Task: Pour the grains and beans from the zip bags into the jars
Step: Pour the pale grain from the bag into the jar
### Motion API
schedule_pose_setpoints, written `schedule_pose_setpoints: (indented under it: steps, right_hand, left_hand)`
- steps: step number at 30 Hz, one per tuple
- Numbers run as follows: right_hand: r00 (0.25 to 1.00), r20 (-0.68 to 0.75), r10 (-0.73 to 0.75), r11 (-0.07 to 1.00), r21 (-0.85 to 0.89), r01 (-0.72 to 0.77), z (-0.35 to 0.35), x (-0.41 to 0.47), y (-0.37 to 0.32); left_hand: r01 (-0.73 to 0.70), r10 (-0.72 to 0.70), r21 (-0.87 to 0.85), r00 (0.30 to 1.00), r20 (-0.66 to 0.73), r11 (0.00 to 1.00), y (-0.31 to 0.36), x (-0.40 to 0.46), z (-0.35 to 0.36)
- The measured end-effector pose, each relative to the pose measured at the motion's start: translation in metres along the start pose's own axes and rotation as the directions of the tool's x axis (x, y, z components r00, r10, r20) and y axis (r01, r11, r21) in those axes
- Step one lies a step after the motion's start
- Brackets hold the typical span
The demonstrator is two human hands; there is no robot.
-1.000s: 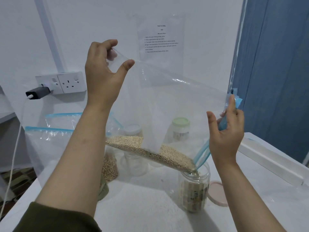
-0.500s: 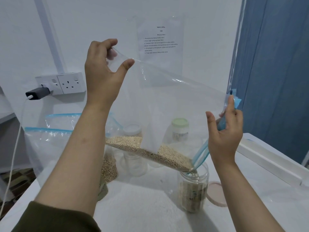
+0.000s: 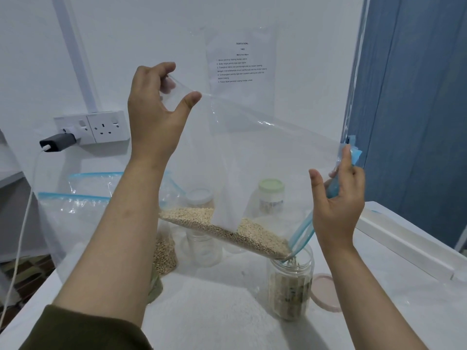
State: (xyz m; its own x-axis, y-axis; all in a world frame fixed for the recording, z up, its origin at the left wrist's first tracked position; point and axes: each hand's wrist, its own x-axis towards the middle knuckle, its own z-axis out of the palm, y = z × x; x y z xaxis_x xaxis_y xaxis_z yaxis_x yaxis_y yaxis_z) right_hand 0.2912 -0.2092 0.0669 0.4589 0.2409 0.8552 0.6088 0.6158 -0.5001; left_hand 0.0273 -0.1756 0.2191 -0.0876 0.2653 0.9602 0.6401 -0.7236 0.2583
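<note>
At the far left, a black charger [image 3: 57, 144] sits plugged into a white double wall socket [image 3: 101, 127], its white cable hanging down past the left edge of the white table [image 3: 214, 317]. Near the table's back left corner stand two clear zip bags with blue seals [image 3: 73, 210], partly hidden by the left forearm.

The left hand [image 3: 154, 114] is raised high and pinches the bottom corner of a large clear zip bag [image 3: 265, 157] between thumb and curled fingers; the plastic corner sits between the thumb tip and the fingertips, with the fingertips seen through the film. The bag slopes down from there to the right. A band of pale grains [image 3: 227, 231] lies along its lower edge, sliding toward the mouth.

Behind the bag, toward the back edge of the table, stand a jar of brownish grains [image 3: 165, 253], a clear jar with a white lid [image 3: 202, 223] and a jar with a pale green lid [image 3: 271, 195]. A printed sheet [image 3: 241, 63] is fixed to the wall above.

The bag's lowest open corner rests over the mouth of an open clear jar [image 3: 290, 286], partly filled, near the middle of the table, and grains are falling in. A pinkish lid [image 3: 326, 289] lies flat just beside it on the right.

The right hand [image 3: 338, 200] grips the blue zip strip [image 3: 333, 188] at the bag's mouth, fingers curled round it, thumb standing apart.
</note>
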Motion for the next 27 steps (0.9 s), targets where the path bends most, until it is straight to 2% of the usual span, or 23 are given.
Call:
schedule_pose_setpoints:
  steps: [27]
  right_hand:
    - [1.0,0.001,0.002,0.999,-0.033,-0.002,-0.0005,0.0007,0.0007]
  left_hand:
    - [-0.004,0.004,-0.005,1.0,0.002,1.0,-0.0017,0.0008,0.0009]
